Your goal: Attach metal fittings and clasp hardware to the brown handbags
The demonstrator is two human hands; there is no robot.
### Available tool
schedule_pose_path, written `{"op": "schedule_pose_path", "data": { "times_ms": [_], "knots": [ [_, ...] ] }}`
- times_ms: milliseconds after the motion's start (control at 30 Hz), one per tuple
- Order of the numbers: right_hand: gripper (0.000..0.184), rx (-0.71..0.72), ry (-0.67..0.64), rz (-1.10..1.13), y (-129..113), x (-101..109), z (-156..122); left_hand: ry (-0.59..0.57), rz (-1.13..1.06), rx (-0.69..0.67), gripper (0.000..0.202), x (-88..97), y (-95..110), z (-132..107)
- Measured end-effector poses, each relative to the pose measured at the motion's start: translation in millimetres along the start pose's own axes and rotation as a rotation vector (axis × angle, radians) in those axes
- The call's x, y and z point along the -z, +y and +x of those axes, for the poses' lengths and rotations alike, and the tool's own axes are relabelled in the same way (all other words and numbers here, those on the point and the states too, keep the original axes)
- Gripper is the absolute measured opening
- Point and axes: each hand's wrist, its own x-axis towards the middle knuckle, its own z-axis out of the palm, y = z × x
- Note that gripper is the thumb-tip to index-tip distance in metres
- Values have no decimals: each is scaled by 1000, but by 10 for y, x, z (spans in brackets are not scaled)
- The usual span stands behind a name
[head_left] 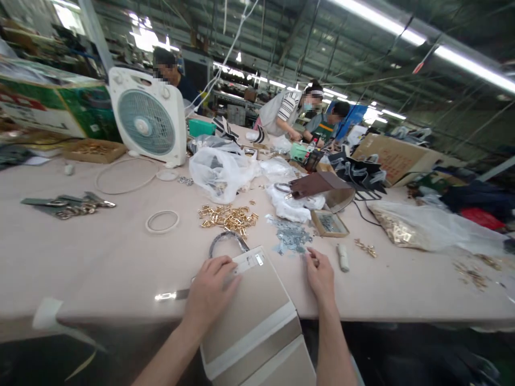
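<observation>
My left hand (210,292) lies on a beige bag piece (251,311) at the table's near edge, fingers curled and pressing its top left. The piece has a small metal plate (253,261) near its top and a dark handle loop (227,240) behind it. My right hand (319,273) rests on the table to the right of the piece, fingertips pinched close to a pile of small silver parts (290,236); whether they hold one is too small to see. A heap of gold clips (228,217) lies just beyond.
A white fan (148,120), clear plastic bags (220,171), a white ring (162,221), a small box of parts (330,223), a bag of gold hardware (406,228) and cardboard boxes (396,155) crowd the table (100,257). Three people work at the far end.
</observation>
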Motion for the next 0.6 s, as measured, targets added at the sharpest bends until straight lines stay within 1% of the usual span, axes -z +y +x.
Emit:
{"op": "schedule_pose_path", "data": {
  "times_ms": [67, 133, 200, 267, 333, 400, 467, 500, 567, 600],
  "knots": [
    [52, -43, 117, 3, 74, 51, 61, 24, 19, -46, 22, -27, -21, 0],
    [54, -68, 180, -56, 159, 98, 128, 36, 32, -70, 22, -38, -30, 0],
    [55, -55, 144, -126, 231, 131, 197, 40, 34, -71, 22, -43, -36, 1],
    [53, -14, 64, -175, 276, 153, 260, 34, 26, -50, 21, -45, -47, 1],
    [50, 22, -3, -202, 293, 177, 304, 18, 14, -26, 21, -38, -60, -6],
    [50, 20, -40, -194, 291, 201, 320, -14, 2, -12, 26, -15, -67, -21],
    [50, -31, -40, -165, 268, 208, 306, -47, -8, -12, 35, 22, -67, -40],
    [49, -63, -14, -137, 242, 200, 289, -55, -11, -13, 39, 41, -66, -48],
    [50, -90, 57, -3, 133, 157, 228, -67, -8, -10, 43, 74, -68, -57],
    [51, -88, 68, 91, 43, 127, 182, -71, 0, -4, 44, 87, -71, -57]
  ]
}}
